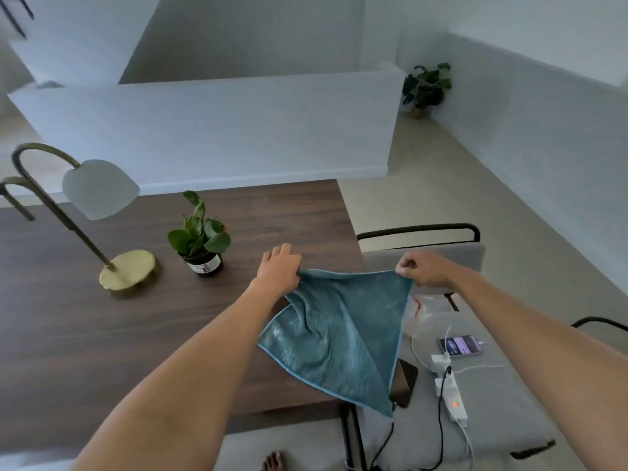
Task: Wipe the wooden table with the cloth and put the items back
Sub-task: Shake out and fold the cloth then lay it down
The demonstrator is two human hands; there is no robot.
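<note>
A teal cloth (339,331) hangs stretched between both hands over the right end of the dark wooden table (102,328). My left hand (278,266) pinches its upper left corner, and my right hand (423,268) pinches the upper right corner. The cloth's lower point droops past the table's front right corner. On the table stand a small potted plant (200,237) in a dark pot and a brass desk lamp (102,212) with a white shade, both to the left of my left hand.
A grey bench (503,396) to the right of the table carries a phone (460,345), a white power strip (450,392) with cables and a clear plastic bag (419,317). A dark phone (406,382) lies at the table's corner. A chair (424,246) stands behind.
</note>
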